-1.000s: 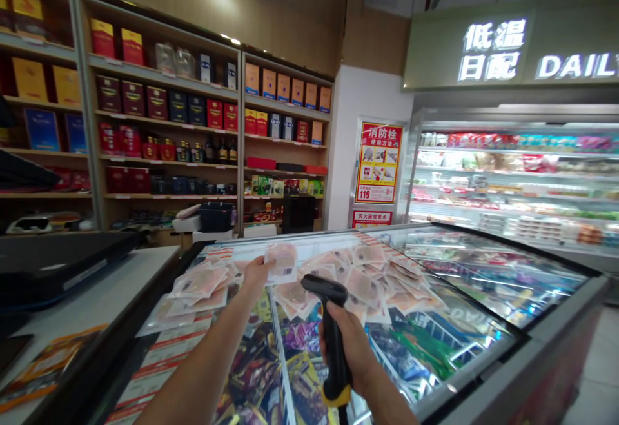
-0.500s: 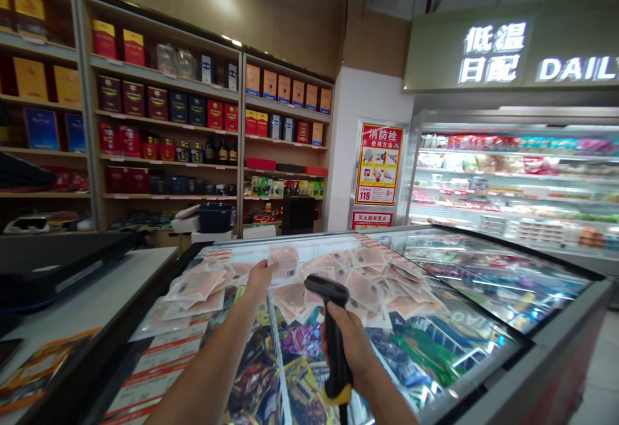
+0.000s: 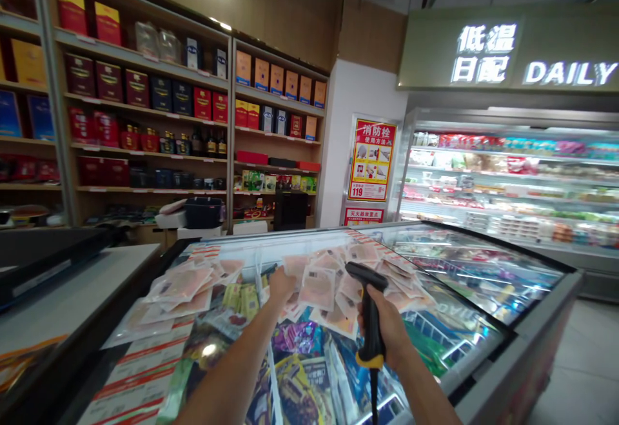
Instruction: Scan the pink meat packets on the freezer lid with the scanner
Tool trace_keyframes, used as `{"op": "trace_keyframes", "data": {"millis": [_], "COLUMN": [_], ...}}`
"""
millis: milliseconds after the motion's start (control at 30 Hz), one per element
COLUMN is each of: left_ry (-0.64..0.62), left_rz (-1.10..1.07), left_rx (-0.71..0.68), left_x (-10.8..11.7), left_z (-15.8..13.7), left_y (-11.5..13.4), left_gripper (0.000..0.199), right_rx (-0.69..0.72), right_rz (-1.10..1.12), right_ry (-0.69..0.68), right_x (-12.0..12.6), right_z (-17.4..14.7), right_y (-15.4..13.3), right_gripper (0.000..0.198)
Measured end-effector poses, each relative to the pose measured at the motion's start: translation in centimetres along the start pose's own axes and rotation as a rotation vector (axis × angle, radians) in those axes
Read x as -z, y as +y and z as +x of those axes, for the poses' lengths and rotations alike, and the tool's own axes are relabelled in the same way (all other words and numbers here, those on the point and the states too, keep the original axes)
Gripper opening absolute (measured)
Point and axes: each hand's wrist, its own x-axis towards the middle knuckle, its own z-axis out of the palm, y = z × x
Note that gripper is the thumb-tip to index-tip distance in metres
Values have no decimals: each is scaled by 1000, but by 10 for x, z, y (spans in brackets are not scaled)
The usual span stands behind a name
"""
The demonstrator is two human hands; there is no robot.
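Observation:
My right hand (image 3: 389, 322) is wrapped round the handle of a black and yellow barcode scanner (image 3: 371, 328), held upright with its head over the flat packets and its cable hanging down. My left hand (image 3: 282, 285) is at the left edge of the packet pile, fingers curled in; what they hold, if anything, is hidden. A pale pink clear-wrapped packet (image 3: 316, 287) with a small label lies between my hands. More such packets (image 3: 370, 254) overlap on the freezer's glass top, and another stack (image 3: 186, 283) is to the left.
The glass-topped chest freezer (image 3: 536, 341) holds colourful bags (image 3: 300, 338) below the glass. Red-and-white price strips (image 3: 138, 373) run along its left side. At left stands a white counter (image 3: 116, 276) with a dark device (image 3: 43, 257). Behind are shelves of boxes (image 3: 149, 193) and a refrigerated display (image 3: 512, 199).
My left hand has drawn back and right from the packet it held up. The scanner in my right hand has moved right. The view has shifted slightly.

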Motion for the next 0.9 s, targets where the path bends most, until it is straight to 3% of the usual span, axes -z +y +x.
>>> {"op": "trace_keyframes", "data": {"millis": [133, 233, 333, 433, 533, 733, 900], "left_ry": [82, 201, 310, 376, 340, 200, 236], "left_rz": [165, 314, 447, 546, 623, 666, 640], "left_rx": [-40, -25, 50, 130, 119, -45, 28], "left_x": [20, 61, 107, 136, 145, 142, 137], "left_z": [8, 15, 14, 9, 5, 1, -3], "left_y": [-9, -34, -68, -96, -108, -95, -93], "left_gripper": [34, 49, 46, 49, 48, 29, 49], "right_rx": [-1, -2, 0, -23, -35, -60, -90], "right_rz": [-7, -5, -1, 1, 11, 25, 32], "right_ry": [2, 12, 13, 30, 29, -5, -14], "right_x": [4, 4, 3, 3, 1, -7, -12], "right_z": [-2, -4, -4, -2, -1, -1, -5], "right_y": [2, 3, 4, 6, 8, 12, 13], "right_gripper": [31, 30, 30, 31, 32, 32, 29]}}
